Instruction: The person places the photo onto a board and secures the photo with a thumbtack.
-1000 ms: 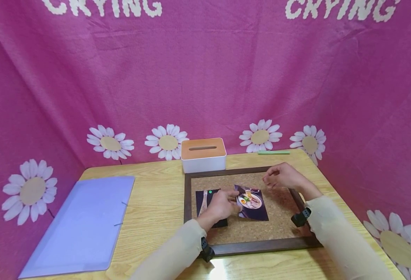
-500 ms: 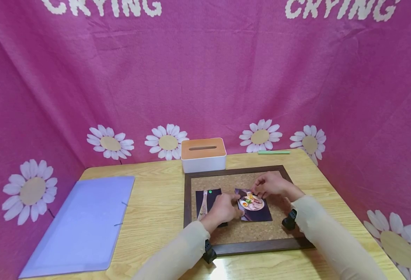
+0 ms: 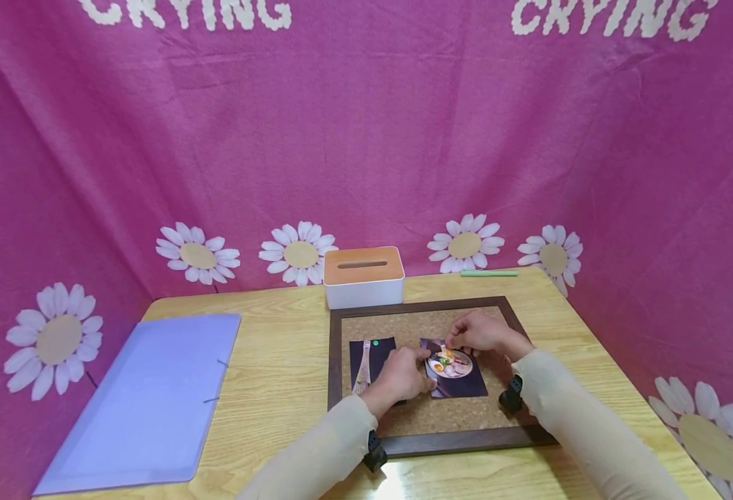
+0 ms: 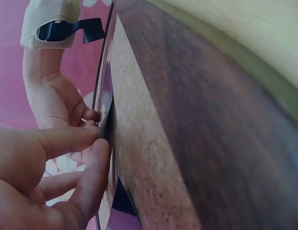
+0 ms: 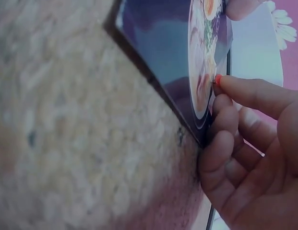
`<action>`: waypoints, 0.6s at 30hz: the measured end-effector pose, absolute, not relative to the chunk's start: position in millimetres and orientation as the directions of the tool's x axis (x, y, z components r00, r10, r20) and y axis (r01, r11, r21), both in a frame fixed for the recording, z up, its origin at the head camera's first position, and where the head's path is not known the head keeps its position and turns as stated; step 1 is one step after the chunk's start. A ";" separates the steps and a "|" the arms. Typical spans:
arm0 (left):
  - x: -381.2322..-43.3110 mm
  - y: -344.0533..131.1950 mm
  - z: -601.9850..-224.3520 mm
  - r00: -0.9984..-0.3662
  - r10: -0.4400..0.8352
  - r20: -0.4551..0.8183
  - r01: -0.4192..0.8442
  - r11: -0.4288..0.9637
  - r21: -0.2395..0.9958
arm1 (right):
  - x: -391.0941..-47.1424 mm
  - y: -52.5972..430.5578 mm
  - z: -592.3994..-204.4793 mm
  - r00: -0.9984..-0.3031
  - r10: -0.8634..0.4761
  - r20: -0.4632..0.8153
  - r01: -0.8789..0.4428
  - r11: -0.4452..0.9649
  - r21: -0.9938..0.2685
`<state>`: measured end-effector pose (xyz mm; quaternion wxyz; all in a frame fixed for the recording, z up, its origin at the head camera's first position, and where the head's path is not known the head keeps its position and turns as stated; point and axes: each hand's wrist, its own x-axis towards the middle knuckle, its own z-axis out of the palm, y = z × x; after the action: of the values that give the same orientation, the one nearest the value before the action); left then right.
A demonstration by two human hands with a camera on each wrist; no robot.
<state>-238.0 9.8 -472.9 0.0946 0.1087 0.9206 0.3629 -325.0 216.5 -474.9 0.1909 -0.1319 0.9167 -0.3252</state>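
On the cork board [image 3: 429,421] lies a dark photo of a ramen bowl [image 3: 466,386]. My left hand [image 3: 399,375] pinches its left edge; in the left wrist view that edge curls up between thumb and finger. My right hand [image 3: 485,332] is over the photo's upper part. The right wrist view shows it pinching a small red push pin [image 5: 218,80], point toward the picture. I cannot tell whether the point has gone in. Left of it a second dark photo [image 3: 382,353] lies on the cork with a green pin [image 3: 375,342] near its top; my left hand partly covers it.
A dark wooden frame [image 3: 454,443] borders the board. Behind it stands a white tissue box [image 3: 364,294] with a wood-coloured lid. A green pen [image 3: 489,273] lies at the back right, and a lilac folder [image 3: 148,396] on the left.
My right hand has moved left from the board's right side to the ramen photo. The photo has straightened and shifted slightly right and down, its left edge still in my left hand.
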 end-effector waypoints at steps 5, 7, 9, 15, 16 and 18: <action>-235.4 10.6 -472.8 -0.961 0.266 -0.076 0.152 0.737 0.658 | -323.7 213.1 -474.4 -0.904 -0.322 -0.283 -0.071 0.764 -0.642; -234.5 10.6 -472.7 -0.961 0.269 -0.066 0.162 0.741 0.652 | -323.5 212.2 -474.2 -0.908 -0.306 -0.287 -0.053 0.763 -0.644; -234.2 10.3 -472.3 -0.960 0.274 -0.057 0.172 0.740 0.650 | -323.5 211.2 -474.2 -0.913 -0.291 -0.287 -0.040 0.762 -0.647; -235.3 9.3 -470.9 -0.957 0.290 -0.033 0.204 0.746 0.634 | -325.4 208.3 -474.3 -0.924 -0.261 -0.280 -0.031 0.781 -0.624; -235.6 9.3 -471.2 -0.956 0.291 -0.036 0.204 0.747 0.633 | -325.6 208.0 -474.5 -0.925 -0.257 -0.280 -0.032 0.787 -0.616; -235.8 8.5 -471.6 -0.954 0.297 -0.036 0.208 0.747 0.631 | -325.6 207.2 -474.8 -0.926 -0.250 -0.284 -0.028 0.793 -0.608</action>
<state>-235.8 8.5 -471.6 0.0673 0.1354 0.9322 0.3289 -325.6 207.2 -474.8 0.1777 -0.0747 0.9301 -0.3128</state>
